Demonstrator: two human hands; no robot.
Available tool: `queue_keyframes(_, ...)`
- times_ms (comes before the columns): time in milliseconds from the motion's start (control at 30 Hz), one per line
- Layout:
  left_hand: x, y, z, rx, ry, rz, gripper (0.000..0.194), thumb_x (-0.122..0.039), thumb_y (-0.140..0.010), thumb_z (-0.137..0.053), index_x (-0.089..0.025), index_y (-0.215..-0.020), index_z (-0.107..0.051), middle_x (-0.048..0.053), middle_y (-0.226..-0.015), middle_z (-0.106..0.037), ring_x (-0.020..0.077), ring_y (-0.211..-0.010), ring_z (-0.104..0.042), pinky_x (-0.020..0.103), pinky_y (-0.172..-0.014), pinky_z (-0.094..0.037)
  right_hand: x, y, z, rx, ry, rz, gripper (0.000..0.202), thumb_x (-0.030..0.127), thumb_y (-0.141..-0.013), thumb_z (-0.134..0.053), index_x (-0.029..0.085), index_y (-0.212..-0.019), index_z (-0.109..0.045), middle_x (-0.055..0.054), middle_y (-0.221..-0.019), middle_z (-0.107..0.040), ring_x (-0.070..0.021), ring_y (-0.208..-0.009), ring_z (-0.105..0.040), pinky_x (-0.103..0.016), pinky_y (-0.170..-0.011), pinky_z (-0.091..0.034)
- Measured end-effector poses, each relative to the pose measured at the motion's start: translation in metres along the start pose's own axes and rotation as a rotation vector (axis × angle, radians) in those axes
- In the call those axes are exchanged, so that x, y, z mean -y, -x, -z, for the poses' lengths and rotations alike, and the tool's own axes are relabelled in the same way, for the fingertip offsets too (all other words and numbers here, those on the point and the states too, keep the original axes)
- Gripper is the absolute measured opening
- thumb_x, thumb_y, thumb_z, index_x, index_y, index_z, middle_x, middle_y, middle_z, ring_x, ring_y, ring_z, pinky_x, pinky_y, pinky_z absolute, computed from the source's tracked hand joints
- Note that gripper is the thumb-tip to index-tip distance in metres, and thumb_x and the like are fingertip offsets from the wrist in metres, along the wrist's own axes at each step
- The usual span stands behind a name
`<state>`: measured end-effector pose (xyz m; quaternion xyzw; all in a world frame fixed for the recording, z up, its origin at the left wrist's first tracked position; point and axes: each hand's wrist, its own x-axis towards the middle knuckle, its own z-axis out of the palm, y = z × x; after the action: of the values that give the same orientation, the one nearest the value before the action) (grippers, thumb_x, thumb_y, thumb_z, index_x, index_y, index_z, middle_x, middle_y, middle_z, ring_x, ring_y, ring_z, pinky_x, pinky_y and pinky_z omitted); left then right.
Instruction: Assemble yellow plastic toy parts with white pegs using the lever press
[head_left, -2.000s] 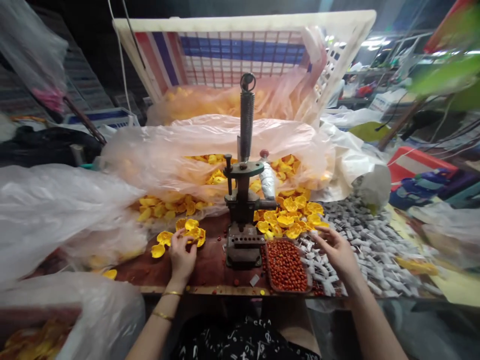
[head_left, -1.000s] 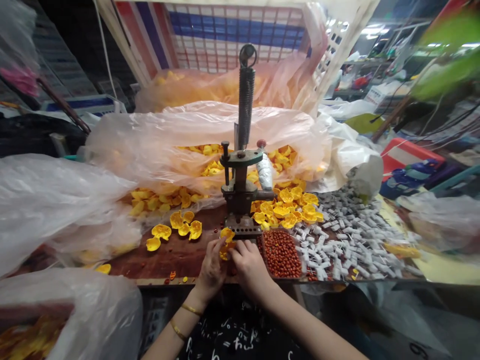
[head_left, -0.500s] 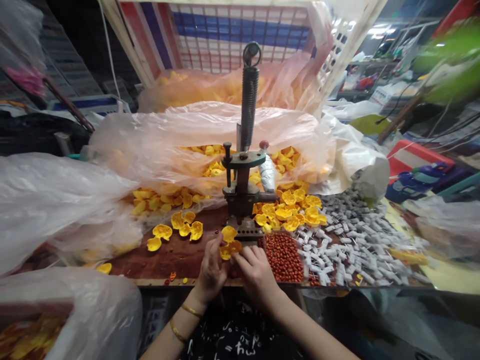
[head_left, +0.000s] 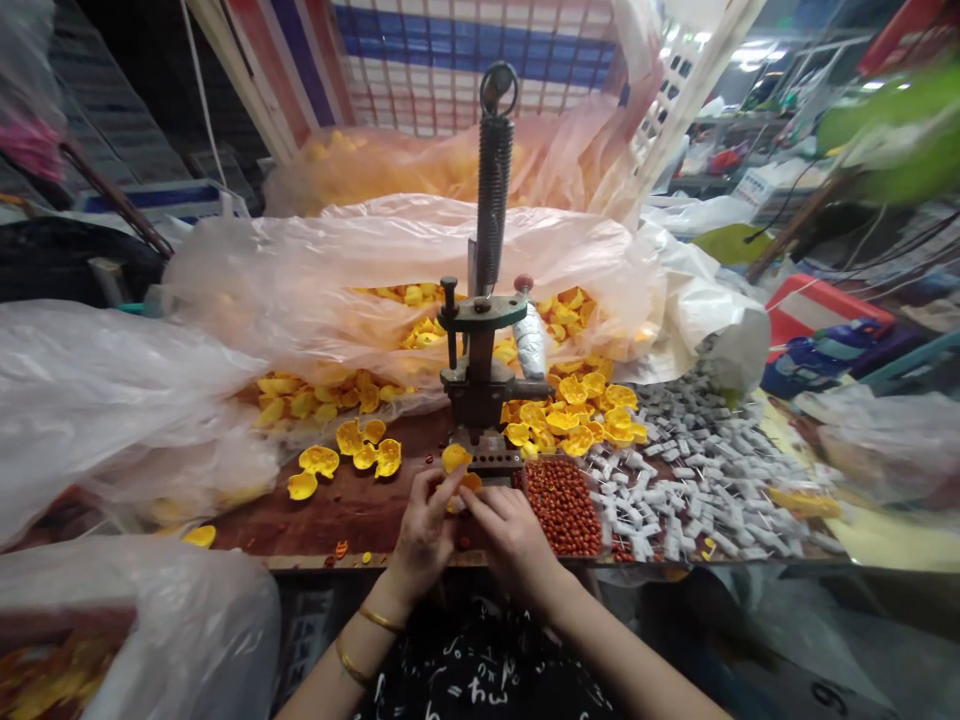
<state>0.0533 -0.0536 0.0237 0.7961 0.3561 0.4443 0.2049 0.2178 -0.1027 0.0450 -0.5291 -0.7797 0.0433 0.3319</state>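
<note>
Between the hands [head_left: 424, 530] [head_left: 513, 535], fingers closed around them: yellow shell pieces [head_left: 457, 459], before the press [head_left: 484, 380].

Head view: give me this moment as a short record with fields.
Left hand: fingers on a yellow shell cluster
Right hand: fingertips at the same cluster, grip partly hidden
Beyond hands: metal press with coil spring
Right side: red beads in a container, whitish pieces heaped beyond
Left side: loose yellow shells on brown worktop
</note>
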Motion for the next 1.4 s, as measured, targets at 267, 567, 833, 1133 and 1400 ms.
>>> queue_keyframes(267,0.019,-0.007,0.0,-0.14,0.708,0.919,0.034,-0.024,-0.054,-0.081,-0.011,-0.084,-0.069,0.008,-0.086,-0.067,0.0207,-0.086,-0.063,0.036,-0.085,-0.048,-0.075,0.01,0.017,0.302,0.202,-0.494,0.021,0.008,-0.08,-0.049,0.016,-0.075,-0.067,-0.009,-0.082,-0.066,-0.0203,-0.08,-0.059,-0.029,-0.072,-0.042)
queue_keyframes(567,-0.005,-0.015,0.003,-0.219,1.156,1.129,0.031,-0.02,-0.056,-0.083,-0.007,-0.082,-0.072,0.01,-0.089,-0.073,0.0171,-0.081,-0.067,0.026,-0.078,-0.051,-0.044,-0.006,0.016,0.065,-0.265,-0.503,0.022,0.012,-0.079,-0.05,0.018,-0.086,-0.069,-0.007,-0.086,-0.072,-0.0191,-0.081,-0.066,-0.029,-0.074,-0.049)
queue_keyframes(833,-0.013,-0.014,0.003,-0.168,1.21,1.05,0.03,-0.028,-0.06,-0.082,-0.01,-0.082,-0.072,0.01,-0.088,-0.073,0.0232,-0.093,-0.065,0.033,-0.086,-0.05,0.001,-0.025,-0.023,-0.081,-0.766,-0.496,0.013,0.021,-0.078,-0.058,0.02,-0.082,-0.071,-0.005,-0.082,-0.072,-0.019,-0.079,-0.067,-0.031,-0.075,-0.053)
queue_keyframes(1133,-0.011,-0.014,0.007,-0.168,1.241,1.055,0.033,-0.029,-0.057,-0.084,-0.01,-0.081,-0.072,0.01,-0.089,-0.072,0.0231,-0.09,-0.066,0.034,-0.085,-0.05,-0.001,-0.028,-0.019,-0.041,-1.011,-0.644,0.014,0.029,-0.07,-0.067,0.018,-0.077,-0.071,-0.006,-0.077,-0.072,-0.0209,-0.075,-0.067,-0.035,-0.074,-0.054)
queue_keyframes(1400,-0.007,-0.016,0.01,-0.06,1.137,0.953,0.034,-0.033,-0.063,-0.079,-0.012,-0.089,-0.073,0.011,-0.093,-0.072,0.022,-0.087,-0.065,0.033,-0.083,-0.049,-0.008,-0.035,-0.017,-0.019,-0.864,-0.616,0.012,0.029,-0.07,-0.067,0.018,-0.074,-0.069,-0.004,-0.073,-0.07,-0.0178,-0.069,-0.064,-0.03,-0.068,-0.052)
